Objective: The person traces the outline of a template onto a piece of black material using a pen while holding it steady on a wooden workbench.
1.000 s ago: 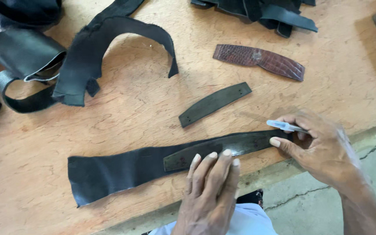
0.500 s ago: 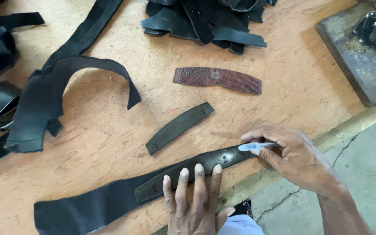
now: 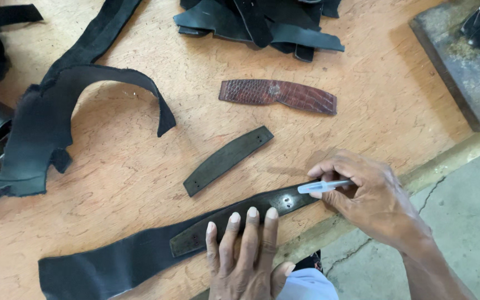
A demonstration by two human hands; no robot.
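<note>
I look down on a wide wooden desk (image 3: 140, 166) of pale brown board, strewn with black leather offcuts (image 3: 45, 128). Along its near edge lies a long black leather strip (image 3: 112, 264), and on top of that strip sits a dark curved template piece (image 3: 223, 228) with small holes near its end. My left hand (image 3: 245, 255) lies flat, fingers spread straight, pressing the template down; it grips nothing. My right hand (image 3: 370, 200) is curled around a slim clear pen (image 3: 323, 186), whose tip meets the template's right end. A second dark curved piece (image 3: 228, 160) lies apart, further up the desk, and beyond it a reddish-brown scaled leather piece (image 3: 278, 95).
</note>
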